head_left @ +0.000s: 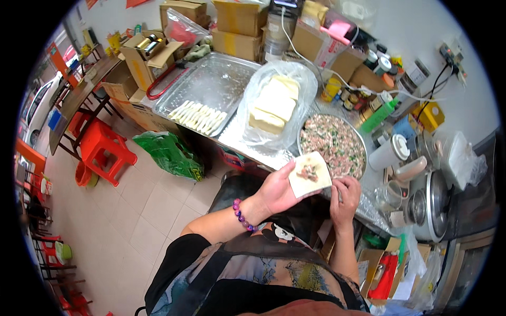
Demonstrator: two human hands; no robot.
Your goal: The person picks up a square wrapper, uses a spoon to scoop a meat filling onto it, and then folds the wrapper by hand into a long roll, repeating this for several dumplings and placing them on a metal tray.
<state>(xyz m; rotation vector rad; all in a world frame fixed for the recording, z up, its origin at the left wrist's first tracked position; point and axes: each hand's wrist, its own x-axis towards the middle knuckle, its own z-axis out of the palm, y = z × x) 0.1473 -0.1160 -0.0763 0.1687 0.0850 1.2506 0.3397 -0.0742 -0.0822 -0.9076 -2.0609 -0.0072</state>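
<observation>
My left hand (274, 190) supports a square, pale yellow wonton wrapper (311, 185) on its palm and fingers. A small smear of pinkish meat filling (307, 171) sits on the wrapper. My right hand (345, 200) is closed at the wrapper's right corner; a narrow greyish thing shows at its fingers, too small to name. Just beyond, a round metal basin (300, 138) holds minced meat with green bits (334, 142). A stack of wrappers (274, 108) lies on clear plastic (250, 124) to its left. Rows of folded wontons (197, 117) line the near edge of a metal tray (211, 79).
Jars and bottles, including a green bottle (378, 116) and a white lidded cup (390, 151), crowd the right. A white cable (363, 89) crosses the back. Cardboard boxes (237, 18) stand behind the tray. On the floor are a green bag (167, 152) and red stools (105, 145).
</observation>
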